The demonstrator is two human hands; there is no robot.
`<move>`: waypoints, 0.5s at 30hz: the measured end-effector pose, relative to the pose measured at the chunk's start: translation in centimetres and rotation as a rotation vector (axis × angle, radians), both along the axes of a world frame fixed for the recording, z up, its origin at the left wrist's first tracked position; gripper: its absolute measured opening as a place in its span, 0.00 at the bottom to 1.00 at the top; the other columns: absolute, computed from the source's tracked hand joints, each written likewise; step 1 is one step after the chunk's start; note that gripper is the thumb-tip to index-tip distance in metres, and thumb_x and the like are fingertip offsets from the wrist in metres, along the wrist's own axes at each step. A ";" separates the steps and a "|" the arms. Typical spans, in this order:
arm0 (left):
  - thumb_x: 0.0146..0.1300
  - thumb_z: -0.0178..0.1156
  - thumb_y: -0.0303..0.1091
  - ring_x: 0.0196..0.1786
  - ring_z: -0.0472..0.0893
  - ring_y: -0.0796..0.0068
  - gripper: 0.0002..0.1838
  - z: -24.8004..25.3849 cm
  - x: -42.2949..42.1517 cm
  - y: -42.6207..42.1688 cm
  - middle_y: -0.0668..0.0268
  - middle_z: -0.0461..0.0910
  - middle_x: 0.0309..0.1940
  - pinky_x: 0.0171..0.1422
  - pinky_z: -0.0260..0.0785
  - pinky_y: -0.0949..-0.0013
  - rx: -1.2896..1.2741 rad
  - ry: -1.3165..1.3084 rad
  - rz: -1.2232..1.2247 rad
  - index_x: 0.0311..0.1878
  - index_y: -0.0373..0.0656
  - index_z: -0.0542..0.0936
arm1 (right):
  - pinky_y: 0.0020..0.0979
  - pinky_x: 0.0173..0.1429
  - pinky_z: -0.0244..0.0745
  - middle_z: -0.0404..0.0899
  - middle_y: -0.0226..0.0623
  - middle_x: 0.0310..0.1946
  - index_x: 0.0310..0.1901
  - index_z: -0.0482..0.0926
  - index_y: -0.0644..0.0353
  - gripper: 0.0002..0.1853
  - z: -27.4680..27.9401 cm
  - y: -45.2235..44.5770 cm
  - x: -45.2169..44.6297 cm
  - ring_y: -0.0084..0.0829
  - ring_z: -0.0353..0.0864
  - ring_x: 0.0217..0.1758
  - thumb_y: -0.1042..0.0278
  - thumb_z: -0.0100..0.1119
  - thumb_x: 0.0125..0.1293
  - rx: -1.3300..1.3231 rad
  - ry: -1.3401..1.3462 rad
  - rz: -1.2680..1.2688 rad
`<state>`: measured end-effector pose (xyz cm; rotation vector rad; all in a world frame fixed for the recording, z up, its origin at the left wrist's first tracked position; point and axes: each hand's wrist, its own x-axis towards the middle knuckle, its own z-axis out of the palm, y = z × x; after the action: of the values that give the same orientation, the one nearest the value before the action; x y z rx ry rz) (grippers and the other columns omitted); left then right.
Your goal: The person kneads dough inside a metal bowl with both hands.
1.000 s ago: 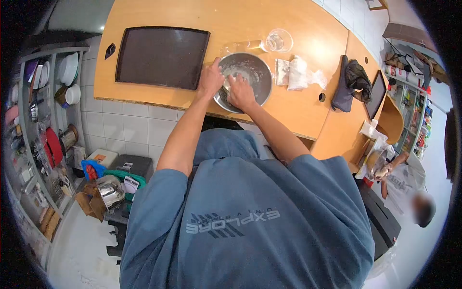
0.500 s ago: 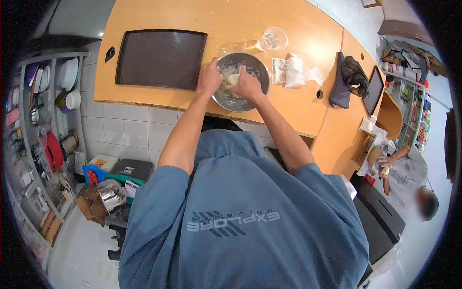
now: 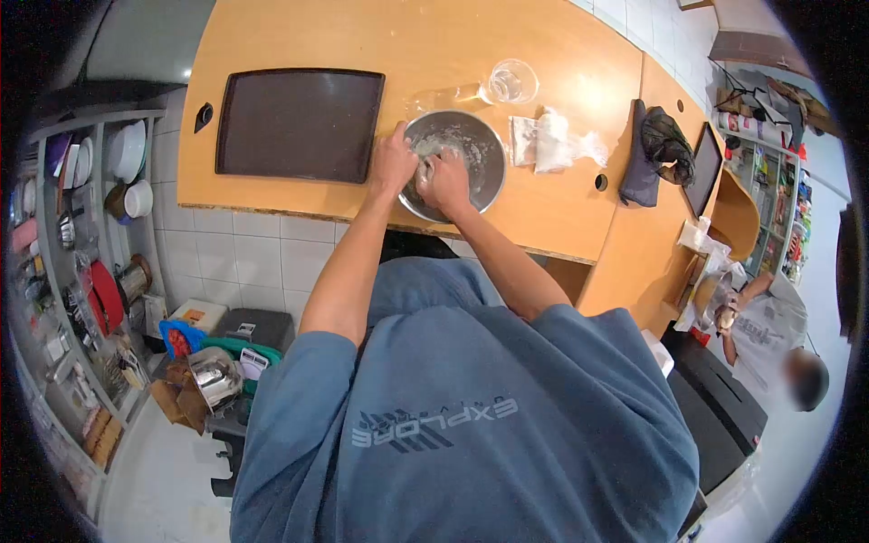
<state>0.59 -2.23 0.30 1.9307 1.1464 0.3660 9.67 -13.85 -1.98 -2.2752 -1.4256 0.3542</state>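
Observation:
A metal mixing bowl (image 3: pixel 493 167) stands near the front edge of the wooden table, its inner wall smeared with pale flour or dough. My left hand (image 3: pixel 395 161) is closed on the bowl's left rim. Inside the bowl my right hand (image 3: pixel 444 184) has its fingers curled into pale dough (image 3: pixel 433 165), which the hand mostly hides. Just behind the bowl is a clear plastic cup or jug (image 3: pixel 514 82). To its right lie plastic bags of white powder (image 3: pixel 551 140).
A dark baking tray (image 3: pixel 299 122) lies left of the bowl on the table (image 3: pixel 407 36). Dark oven mitts or cloth (image 3: pixel 643 158) and another tray (image 3: pixel 700 170) are at right. A co-worker (image 3: pixel 760 317) handles something over a bowl at far right. Shelves (image 3: pixel 86 299) stand at left.
My right hand has moved left and down in the bowl, curling over the dough, which showed more before. My left hand stays at the rim. The view has tilted slightly.

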 end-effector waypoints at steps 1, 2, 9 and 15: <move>0.60 0.58 0.24 0.44 0.83 0.34 0.20 -0.1 0.0 -0.1 0.36 0.83 0.35 0.48 0.75 0.41 0.000 -0.030 0.009 0.58 0.37 0.76 | 0.52 0.56 0.73 0.80 0.56 0.43 0.37 0.86 0.63 0.14 0.0 -0.2 -0.1 0.57 0.78 0.49 0.61 0.64 0.56 0.008 0.000 -0.006; 0.60 0.58 0.24 0.44 0.83 0.34 0.20 -0.2 0.1 -0.2 0.36 0.83 0.35 0.48 0.75 0.41 -0.016 -0.016 -0.002 0.58 0.37 0.76 | 0.52 0.56 0.73 0.80 0.56 0.42 0.37 0.86 0.62 0.14 0.0 -0.3 -0.1 0.57 0.78 0.48 0.61 0.63 0.55 0.018 0.001 -0.010; 0.60 0.59 0.22 0.40 0.83 0.35 0.18 -0.2 0.2 0.1 0.39 0.83 0.32 0.43 0.74 0.40 0.036 0.000 -0.055 0.55 0.38 0.76 | 0.51 0.55 0.76 0.79 0.51 0.47 0.42 0.86 0.55 0.17 -0.8 0.9 -0.1 0.54 0.78 0.54 0.53 0.61 0.58 -0.122 -0.115 -0.024; 0.62 0.59 0.24 0.41 0.83 0.34 0.18 -0.7 0.4 0.6 0.38 0.83 0.33 0.44 0.75 0.40 0.039 0.054 -0.098 0.56 0.38 0.76 | 0.50 0.55 0.78 0.81 0.48 0.49 0.47 0.87 0.51 0.19 -0.8 1.5 0.8 0.52 0.79 0.56 0.50 0.62 0.58 -0.193 -0.051 -0.036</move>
<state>1.03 -1.63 -0.35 2.0332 1.0815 0.2868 10.51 -12.39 -2.82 -2.4761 -1.4276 0.4427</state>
